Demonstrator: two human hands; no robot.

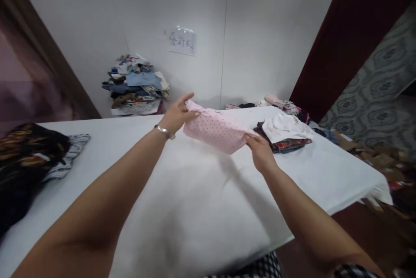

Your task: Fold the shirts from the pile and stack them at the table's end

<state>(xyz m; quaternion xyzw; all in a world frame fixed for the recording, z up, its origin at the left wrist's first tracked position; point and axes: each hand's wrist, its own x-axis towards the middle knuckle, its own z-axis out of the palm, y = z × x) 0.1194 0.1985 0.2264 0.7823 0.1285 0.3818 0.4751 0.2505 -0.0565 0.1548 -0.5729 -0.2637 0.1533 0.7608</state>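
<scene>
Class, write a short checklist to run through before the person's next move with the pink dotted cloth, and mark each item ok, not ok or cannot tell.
1. Left hand grips one end of the pink dotted cloth: ok.
2. Right hand grips the other end: ok.
3. Cloth lifted off the white table: ok, its shadow falls below it.
4. Cloth folded evenly: cannot tell.
5. Bare table under the cloth: ok.
6. Small folded stack apart from the right hand: ok, it lies just beyond.
</scene>
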